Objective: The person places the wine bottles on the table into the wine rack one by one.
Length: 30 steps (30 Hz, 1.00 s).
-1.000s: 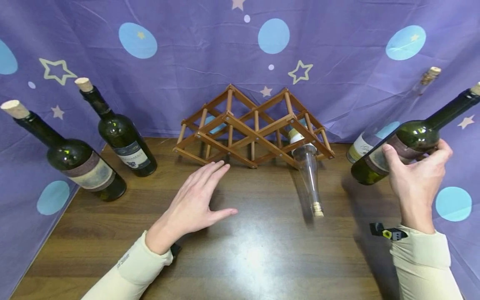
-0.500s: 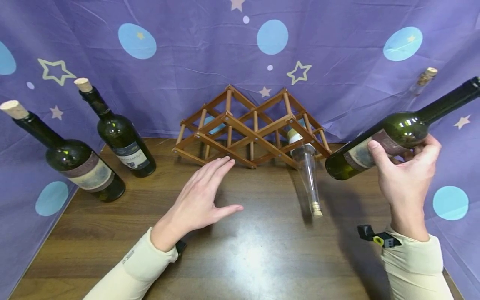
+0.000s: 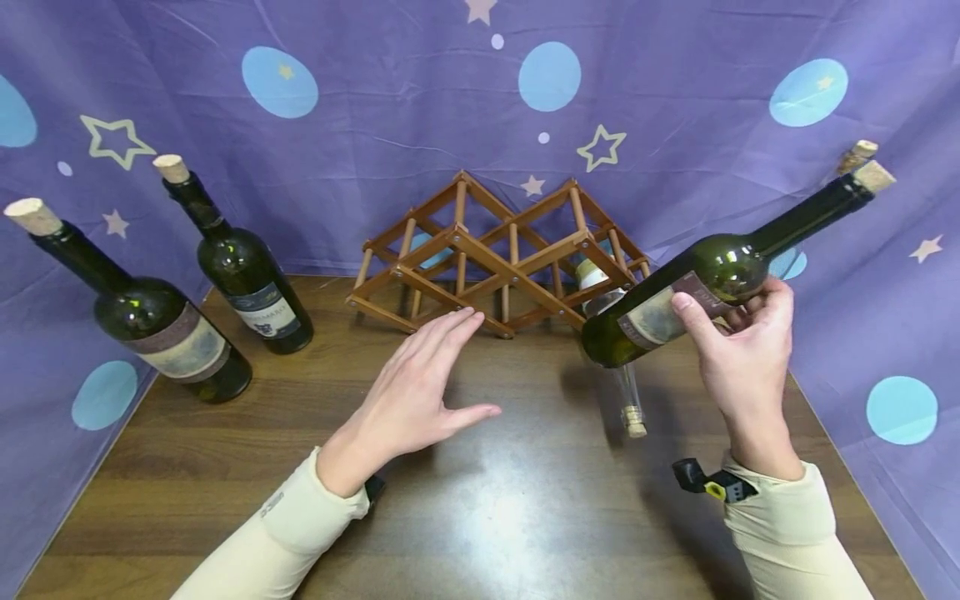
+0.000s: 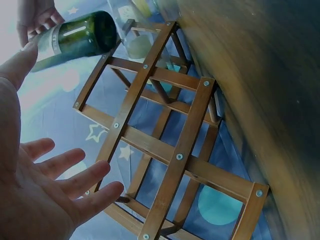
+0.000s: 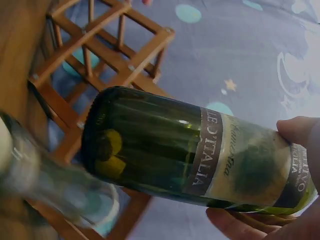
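My right hand [image 3: 746, 358] grips a green corked wine bottle [image 3: 701, 292] round its body, thumb on the label. The bottle is tilted, neck up to the right, its base in front of the right end of a wooden lattice wine rack [image 3: 513, 271]. In the right wrist view the bottle's label [image 5: 245, 160] faces the camera. A clear bottle [image 3: 628, 387] lies in the rack's lower right slot, cork toward me, partly hidden by the green one. My left hand [image 3: 408, 392] hovers before the rack with fingers straight and thumb spread, holding nothing.
Two green corked bottles, a nearer one [image 3: 176, 337] and a farther one [image 3: 255, 287], stand on the wooden table [image 3: 480, 500] at left. Behind the held bottle another clear bottle's cork [image 3: 862, 152] shows. A purple curtain [image 3: 420, 100] hangs behind the rack.
My right hand has carried the green bottle leftward from beside the standing clear bottle to the rack's right end. My left hand has drifted slightly to the right.
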Available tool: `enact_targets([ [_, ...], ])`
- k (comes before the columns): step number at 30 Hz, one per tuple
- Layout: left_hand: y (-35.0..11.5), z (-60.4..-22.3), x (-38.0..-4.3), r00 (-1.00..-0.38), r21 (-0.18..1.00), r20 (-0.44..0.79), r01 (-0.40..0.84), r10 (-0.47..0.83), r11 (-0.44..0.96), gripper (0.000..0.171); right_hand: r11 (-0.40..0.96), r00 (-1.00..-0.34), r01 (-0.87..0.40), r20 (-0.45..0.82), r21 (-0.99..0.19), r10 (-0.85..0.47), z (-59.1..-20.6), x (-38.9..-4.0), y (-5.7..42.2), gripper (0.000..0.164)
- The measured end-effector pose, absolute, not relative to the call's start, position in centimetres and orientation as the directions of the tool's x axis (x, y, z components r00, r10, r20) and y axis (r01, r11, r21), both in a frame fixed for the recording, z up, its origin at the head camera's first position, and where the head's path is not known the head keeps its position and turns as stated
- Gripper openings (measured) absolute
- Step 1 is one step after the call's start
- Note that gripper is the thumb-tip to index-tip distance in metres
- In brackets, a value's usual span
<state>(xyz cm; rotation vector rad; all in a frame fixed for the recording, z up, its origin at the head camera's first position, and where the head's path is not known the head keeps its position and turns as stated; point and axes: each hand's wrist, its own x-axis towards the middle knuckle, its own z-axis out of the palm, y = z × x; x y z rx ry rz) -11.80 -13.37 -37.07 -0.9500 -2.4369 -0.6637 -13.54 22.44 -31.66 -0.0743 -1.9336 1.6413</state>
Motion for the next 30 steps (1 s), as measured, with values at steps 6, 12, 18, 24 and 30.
enact_targets([
  [6,-12.6,-37.2,-12.0,-0.666,0.279,0.556,0.713,0.497,0.644,0.114,0.095,-0.857,-0.388,0.397,-0.917,0.329,-32.9,-13.4,20.5,0.065],
  [12,-11.3,-37.3,-12.2,-0.681,0.303,0.537,0.706,0.498,0.64,0.112,-0.005,-0.898,-0.37,0.356,-0.929,0.26,-34.1,-13.2,18.6,0.063],
  [18,-10.0,-37.7,-12.4,-0.702,0.335,0.507,0.695,0.5,0.636,0.113,-0.04,-0.926,-0.336,0.323,-0.941,0.195,-35.3,-12.8,17.0,0.065],
  [24,-8.9,-38.3,-12.5,-0.707,0.355,0.493,0.695,0.507,0.625,0.114,-0.073,-0.941,-0.322,0.31,-0.944,0.139,-36.2,-12.2,15.6,0.066],
  [30,-8.4,-39.1,-12.5,-0.718,0.371,0.473,0.688,0.51,0.624,0.116,-0.143,-0.945,-0.325,0.314,-0.935,0.092,-36.8,-11.7,14.2,0.067],
])
